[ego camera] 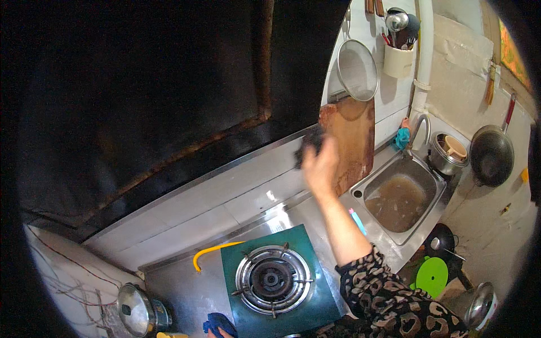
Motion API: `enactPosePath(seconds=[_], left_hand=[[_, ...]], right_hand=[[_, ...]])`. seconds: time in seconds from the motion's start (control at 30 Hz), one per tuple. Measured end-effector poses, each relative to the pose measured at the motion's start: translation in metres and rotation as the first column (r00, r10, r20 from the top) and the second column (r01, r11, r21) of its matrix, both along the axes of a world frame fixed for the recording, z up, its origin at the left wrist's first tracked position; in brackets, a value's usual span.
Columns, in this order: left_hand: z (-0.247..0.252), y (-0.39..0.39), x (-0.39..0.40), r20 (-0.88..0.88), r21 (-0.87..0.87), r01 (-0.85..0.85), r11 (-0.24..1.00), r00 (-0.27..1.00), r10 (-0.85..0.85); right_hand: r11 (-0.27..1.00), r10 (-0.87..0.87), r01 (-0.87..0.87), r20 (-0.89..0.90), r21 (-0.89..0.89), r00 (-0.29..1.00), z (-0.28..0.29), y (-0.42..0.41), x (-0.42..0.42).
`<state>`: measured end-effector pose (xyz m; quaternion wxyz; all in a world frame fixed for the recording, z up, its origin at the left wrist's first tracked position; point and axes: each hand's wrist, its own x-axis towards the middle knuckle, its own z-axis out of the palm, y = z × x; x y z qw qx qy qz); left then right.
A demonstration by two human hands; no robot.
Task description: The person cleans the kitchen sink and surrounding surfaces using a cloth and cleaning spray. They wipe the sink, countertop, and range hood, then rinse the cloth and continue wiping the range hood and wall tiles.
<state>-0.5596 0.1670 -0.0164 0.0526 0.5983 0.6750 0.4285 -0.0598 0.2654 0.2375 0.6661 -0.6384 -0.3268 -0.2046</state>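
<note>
My right hand point(321, 164) is raised near the lower edge of a dark range hood point(169, 105), blurred, and holds a dark cloth or scouring pad point(309, 145) against or close to that edge. Behind the hand a wooden cutting board point(355, 135) leans on the tiled wall. My left hand point(219, 333), mostly cut off by the bottom rim of the picture, grips a dark blue cloth point(220, 323) over the steel counter, just left of the gas stove point(271, 279).
The steel sink point(397, 203) holds murky water. At left stands a lidded pot point(135, 310); a yellow hose point(211, 249) runs behind the stove. A mesh strainer point(358, 69) and a wok point(491, 156) hang on the walls. Stacked pots point(448, 158) stand beside the faucet point(422, 126).
</note>
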Motion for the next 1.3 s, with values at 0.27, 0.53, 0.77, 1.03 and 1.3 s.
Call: enactPosePath(seconds=[0.27, 0.53, 0.77, 1.03, 1.3], left_hand=[[0.019, 0.001, 0.014, 0.028, -0.031, 0.089, 0.996, 0.996, -0.088], [-0.012, 0.012, -0.001, -0.024, 0.018, 0.025, 1.0, 0.999, -0.025], [-0.004, 0.001, -0.001, -0.005, -0.083, -0.02, 0.996, 1.0, 0.019], [-0.048, 0.019, -0.016, 0.197, -0.162, 0.034, 0.986, 0.98, -0.001], [-0.003, 0.009, 0.009, 0.159, -0.01, 0.09, 0.996, 0.983, -0.087]], right_hand=[[0.991, 0.017, 0.018, 0.26, -0.131, 0.965, -0.018, 0.024, -0.031], [0.987, -0.149, 0.151, 0.042, -0.045, 0.988, -0.008, 0.025, 0.016], [0.973, -0.22, 0.218, 0.015, 0.078, 0.975, -0.02, 0.01, -0.005], [0.991, -0.059, 0.064, -0.043, 0.12, 0.997, 0.009, 0.035, -0.033], [0.974, -0.201, 0.201, -0.01, 0.103, 0.98, 0.023, 0.019, 0.007]])
